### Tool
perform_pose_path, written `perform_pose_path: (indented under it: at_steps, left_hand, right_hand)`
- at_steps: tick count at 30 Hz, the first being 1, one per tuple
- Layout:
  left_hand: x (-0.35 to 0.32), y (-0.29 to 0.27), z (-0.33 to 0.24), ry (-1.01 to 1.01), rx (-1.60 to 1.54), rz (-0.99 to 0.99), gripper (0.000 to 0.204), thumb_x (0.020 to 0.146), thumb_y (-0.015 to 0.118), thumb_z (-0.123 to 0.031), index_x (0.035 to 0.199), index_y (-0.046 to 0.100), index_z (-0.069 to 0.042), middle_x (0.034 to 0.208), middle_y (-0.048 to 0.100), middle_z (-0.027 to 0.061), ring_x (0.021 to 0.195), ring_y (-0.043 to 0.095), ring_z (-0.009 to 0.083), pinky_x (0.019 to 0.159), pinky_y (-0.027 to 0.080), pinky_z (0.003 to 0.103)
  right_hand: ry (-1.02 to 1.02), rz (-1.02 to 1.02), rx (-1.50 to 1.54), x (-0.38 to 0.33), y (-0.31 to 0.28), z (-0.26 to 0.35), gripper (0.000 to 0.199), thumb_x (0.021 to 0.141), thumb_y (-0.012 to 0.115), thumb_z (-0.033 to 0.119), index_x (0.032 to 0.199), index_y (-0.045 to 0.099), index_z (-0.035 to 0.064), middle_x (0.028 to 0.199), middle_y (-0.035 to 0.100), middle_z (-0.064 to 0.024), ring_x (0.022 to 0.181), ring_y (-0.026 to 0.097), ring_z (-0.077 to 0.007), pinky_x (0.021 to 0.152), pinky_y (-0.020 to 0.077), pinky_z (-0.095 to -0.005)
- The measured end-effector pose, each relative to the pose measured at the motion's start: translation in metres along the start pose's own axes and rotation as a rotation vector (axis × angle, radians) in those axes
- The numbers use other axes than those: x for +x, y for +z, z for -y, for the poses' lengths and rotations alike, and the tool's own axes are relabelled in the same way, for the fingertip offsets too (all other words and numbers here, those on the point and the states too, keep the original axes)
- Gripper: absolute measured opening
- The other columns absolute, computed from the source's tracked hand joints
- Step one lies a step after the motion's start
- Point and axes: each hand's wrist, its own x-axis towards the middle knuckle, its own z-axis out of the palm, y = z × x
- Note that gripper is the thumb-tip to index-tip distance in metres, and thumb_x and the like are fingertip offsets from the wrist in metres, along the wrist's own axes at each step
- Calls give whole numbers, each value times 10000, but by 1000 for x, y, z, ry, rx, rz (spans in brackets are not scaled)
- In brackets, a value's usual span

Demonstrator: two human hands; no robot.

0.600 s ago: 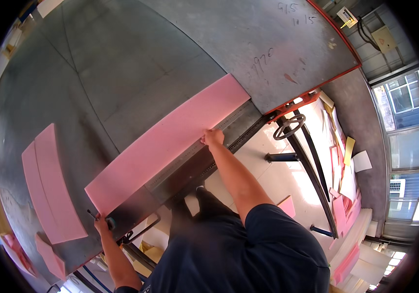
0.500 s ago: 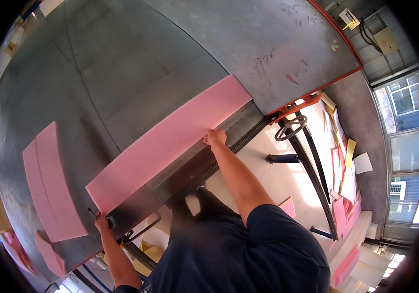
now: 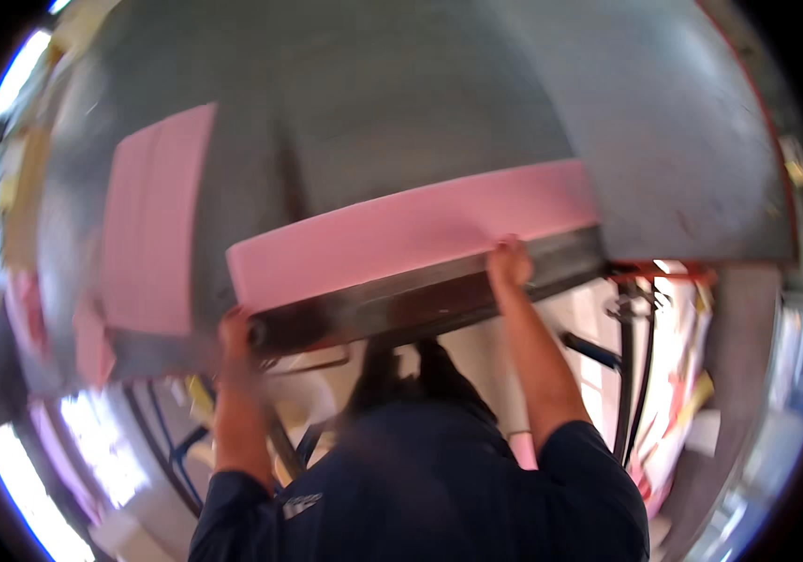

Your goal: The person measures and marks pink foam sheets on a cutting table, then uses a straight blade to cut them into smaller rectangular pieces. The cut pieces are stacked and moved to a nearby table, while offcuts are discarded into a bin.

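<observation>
A long pink foam sheet lies along the table's near side, with a slightly curved far edge. My right hand is at its near edge toward the right end, fingers closed against the foam. My left hand is at the sheet's near left corner, its fingers curled. Beside it shows a small dark object, too blurred to name, which seems to be in its grip. Further left lies a wider pink foam piece with a line running lengthwise. Motion smears the whole view.
The large grey metal table has a darker strip along its near edge. A small pink offcut lies at the left near edge. To the right, below the table, a dark blue bar sticks out beside black frame legs.
My view has swung to the right and turned, so the table and foam appear rotated and more level. Both hands stay at the long sheet's near edge.
</observation>
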Motion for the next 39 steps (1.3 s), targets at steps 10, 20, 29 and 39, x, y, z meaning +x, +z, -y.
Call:
perform_pose_path:
  at_steps: [10, 20, 29, 39]
  left_hand:
    - [-40, -22, -65, -546, -763, -67, 246, 807, 774, -155, 1012, 696, -43, 868, 694, 37, 753, 625, 143, 698, 498, 314]
    - [-90, -210, -108, 372, -1535, 70, 301, 873, 622, -295, 1030, 584, -40, 784, 591, 62, 558, 469, 132, 511, 383, 286]
    - [-101, -273, -115, 191, -1267, -530, 477, 973, 598, -225, 1398, 501, -32, 1329, 600, 95, 803, 523, 45, 690, 408, 196]
    - [-59, -119, -211, -145, -845, -70, 398, 887, 702, -121, 1248, 618, 24, 1148, 671, 112, 1021, 619, 161, 879, 486, 288]
  right_hand:
    - [-718, 280, 118, -55, -24, 58, 585, 751, 764, 180, 1277, 544, 49, 1325, 534, -105, 1272, 470, -302, 1062, 415, -389]
    - [-937, 267, 580, -155, -17, 258, 632, 852, 566, 138, 1457, 402, 65, 1493, 426, -161, 1397, 390, -308, 1155, 295, -417]
    - [164, 978, 2349, -67, -262, 331, 241, 958, 640, 190, 1152, 609, 52, 1055, 665, -36, 929, 653, -171, 781, 555, -344]
    - [742, 274, 1943, 7, -59, 90, 318, 947, 646, 246, 1194, 564, 63, 1025, 643, -58, 852, 634, -183, 731, 569, -410]
